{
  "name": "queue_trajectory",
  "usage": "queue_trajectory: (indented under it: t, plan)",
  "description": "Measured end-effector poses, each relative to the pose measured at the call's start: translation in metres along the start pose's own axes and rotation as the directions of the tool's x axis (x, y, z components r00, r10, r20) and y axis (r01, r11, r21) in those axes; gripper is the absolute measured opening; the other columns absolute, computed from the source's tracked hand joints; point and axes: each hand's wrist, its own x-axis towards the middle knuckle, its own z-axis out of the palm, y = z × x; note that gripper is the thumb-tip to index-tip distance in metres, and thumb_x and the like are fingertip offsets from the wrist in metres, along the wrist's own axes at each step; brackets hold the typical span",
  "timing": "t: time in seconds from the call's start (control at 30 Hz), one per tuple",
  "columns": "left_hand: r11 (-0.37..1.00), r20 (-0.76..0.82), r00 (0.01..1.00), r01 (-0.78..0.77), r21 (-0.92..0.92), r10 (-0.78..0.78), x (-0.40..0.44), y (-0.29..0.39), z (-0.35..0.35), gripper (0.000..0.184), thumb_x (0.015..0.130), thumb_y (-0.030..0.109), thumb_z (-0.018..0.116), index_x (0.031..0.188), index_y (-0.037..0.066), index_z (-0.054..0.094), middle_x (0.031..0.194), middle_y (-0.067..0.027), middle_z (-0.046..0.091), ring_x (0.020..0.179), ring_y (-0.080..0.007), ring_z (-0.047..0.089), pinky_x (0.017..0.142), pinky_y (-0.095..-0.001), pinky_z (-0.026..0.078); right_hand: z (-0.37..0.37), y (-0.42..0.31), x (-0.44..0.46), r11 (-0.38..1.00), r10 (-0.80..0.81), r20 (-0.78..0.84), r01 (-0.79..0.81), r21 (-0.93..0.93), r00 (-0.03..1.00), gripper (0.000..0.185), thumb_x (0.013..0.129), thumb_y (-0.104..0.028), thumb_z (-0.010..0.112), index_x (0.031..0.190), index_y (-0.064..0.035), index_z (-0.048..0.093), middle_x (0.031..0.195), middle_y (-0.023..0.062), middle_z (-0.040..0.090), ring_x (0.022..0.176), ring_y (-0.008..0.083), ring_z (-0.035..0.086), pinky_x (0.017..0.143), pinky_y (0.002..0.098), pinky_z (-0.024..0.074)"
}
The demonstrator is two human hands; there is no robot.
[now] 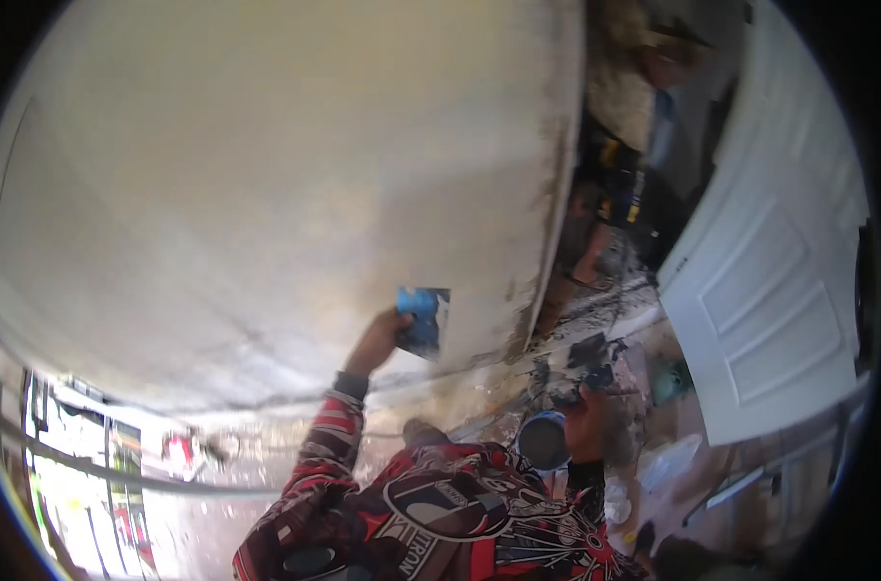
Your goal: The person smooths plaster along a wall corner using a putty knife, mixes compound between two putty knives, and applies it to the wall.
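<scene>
My left hand (374,342) is closed on a blue putty spreader (421,327), a flat blade with dark smears and a pale edge. The blade is at the lower part of a large pale wall (295,184); I cannot tell whether it touches. Lower right, my right hand (585,426) is raised beside a bucket (543,442) with a blue rim and grey contents. Its fingers are closed around the lower end of a dark, flat, scraper-like piece (589,360), which blurs into the cluttered floor behind it.
Right of the wall's edge is a gap with a black and yellow tool (618,184) and another person (668,63), partly in shadow. A white panelled door (765,290) leans at the right. Debris covers the floor (624,320). Bright openings (82,484) lie lower left.
</scene>
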Motion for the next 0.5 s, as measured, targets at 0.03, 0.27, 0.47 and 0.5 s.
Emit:
queue_trajectory:
  t: [0.03, 0.27, 0.47, 0.5]
  plan:
    - [0.991, -0.098, 0.995, 0.016, -0.135, -0.03, -0.024, -0.036, -0.01, 0.036, 0.102, 0.015, 0.051, 0.133, -0.003, 0.053, 0.126, -0.0095, 0.064, 0.114, -0.0198, 0.062, 0.102, -0.0367, 0.048, -0.002, 0.001, -0.001, 1.0, 0.023, -0.016, -0.023, 0.017, 1.0, 0.013, 0.093, -0.011, 0.064, 0.106, -0.0115, 0.065, 0.103, 0.0038, 0.07, 0.092, 0.0202, 0.069, 0.075, 0.0383, 0.0607]
    - [0.906, -0.312, 0.93, 0.049, -0.42, -0.195, -0.125, -0.105, -0.003, 0.042, 0.1, 0.02, 0.057, 0.137, 0.003, 0.049, 0.125, -0.0075, 0.062, 0.114, -0.0201, 0.063, 0.103, -0.0397, 0.05, -0.021, 0.008, 0.019, 0.974, 0.224, 0.055, -0.221, -0.051, 0.973, 0.026, 0.096, -0.018, 0.062, 0.121, -0.012, 0.06, 0.115, 0.0068, 0.066, 0.103, 0.0208, 0.065, 0.089, 0.0389, 0.0552]
    - [0.992, -0.442, 0.894, 0.111, 0.053, -0.076, -0.118, -0.083, 0.017, 0.029, 0.098, 0.017, 0.06, 0.121, 0.0, 0.063, 0.107, -0.001, 0.066, 0.097, -0.0092, 0.061, 0.086, -0.0281, 0.049, 0.029, 0.011, 0.019, 0.973, 0.209, 0.095, -0.197, -0.121, 0.973, 0.022, 0.096, -0.013, 0.06, 0.118, -0.0074, 0.062, 0.112, 0.0075, 0.067, 0.099, 0.0186, 0.064, 0.085, 0.0345, 0.0532]
    - [0.993, -0.429, 0.9, 0.11, 0.051, -0.078, -0.113, -0.092, 0.018, 0.029, 0.098, 0.017, 0.06, 0.12, 0.0, 0.064, 0.105, -0.0003, 0.066, 0.096, -0.0085, 0.061, 0.085, -0.0273, 0.048, 0.046, 0.008, 0.012, 0.975, 0.202, 0.122, -0.188, -0.117, 0.972, 0.023, 0.096, -0.013, 0.06, 0.118, -0.007, 0.061, 0.113, 0.0082, 0.067, 0.099, 0.02, 0.065, 0.086, 0.0353, 0.0529]
